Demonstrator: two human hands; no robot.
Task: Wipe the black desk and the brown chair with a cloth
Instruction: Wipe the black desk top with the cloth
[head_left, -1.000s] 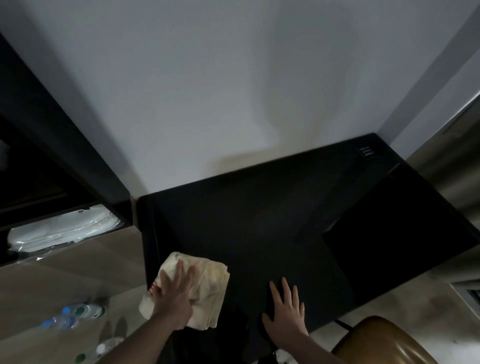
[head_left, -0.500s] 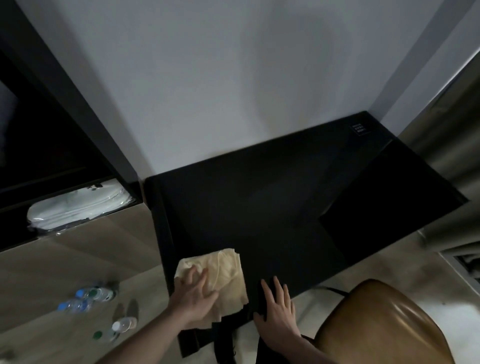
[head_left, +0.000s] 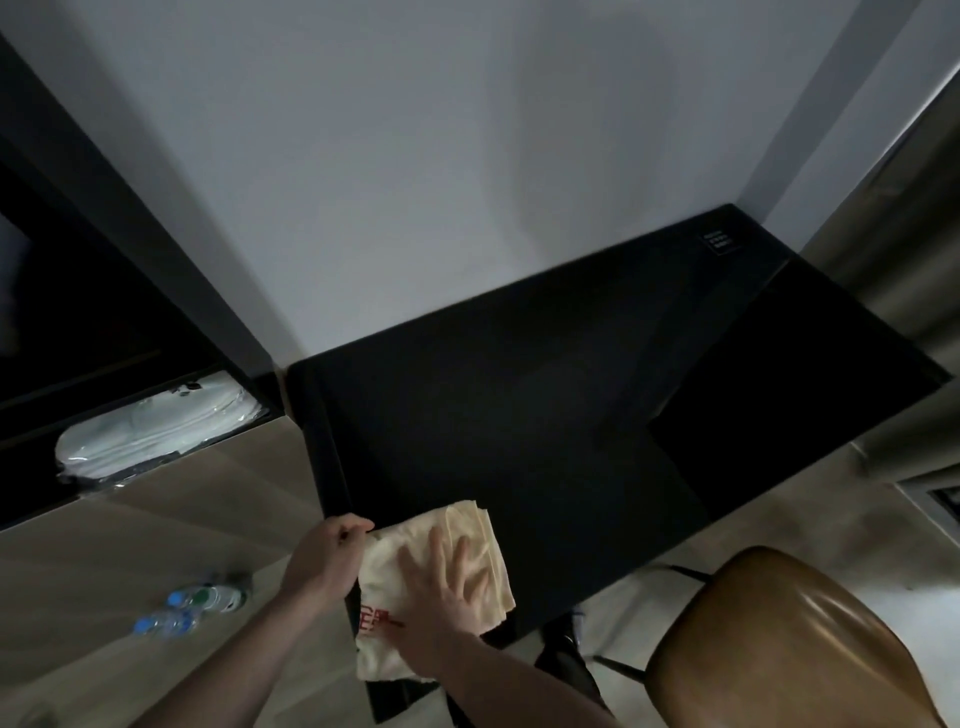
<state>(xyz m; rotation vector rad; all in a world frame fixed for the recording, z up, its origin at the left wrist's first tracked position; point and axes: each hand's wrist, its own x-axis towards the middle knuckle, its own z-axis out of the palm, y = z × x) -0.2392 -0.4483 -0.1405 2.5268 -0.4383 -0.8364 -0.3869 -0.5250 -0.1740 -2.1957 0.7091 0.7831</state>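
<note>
Head view: the cloth (head_left: 439, 577) lies on the near left corner of the desk (head_left: 519, 415), its lower part with red print hanging over the front edge. Half a second ago the left hand pressed it flat while the right hand rested bare on the desk beside it; now they have swapped. The right hand (head_left: 441, 587) lies on top of the cloth, fingers spread and flat, gripping nothing. The left hand (head_left: 327, 556) has slid off to the cloth's left edge at the desk corner, its fingers curled in; it seems to pinch the cloth's edge there, though the contact is too dark to be sure.

I take this as a hand-over: the right hand looks set to do the wiping, with most of the desk stretching away to the right and back, seemingly not yet wiped. The chair (head_left: 789, 639) stands just off the desk's near right side, untouched by either hand.
</note>
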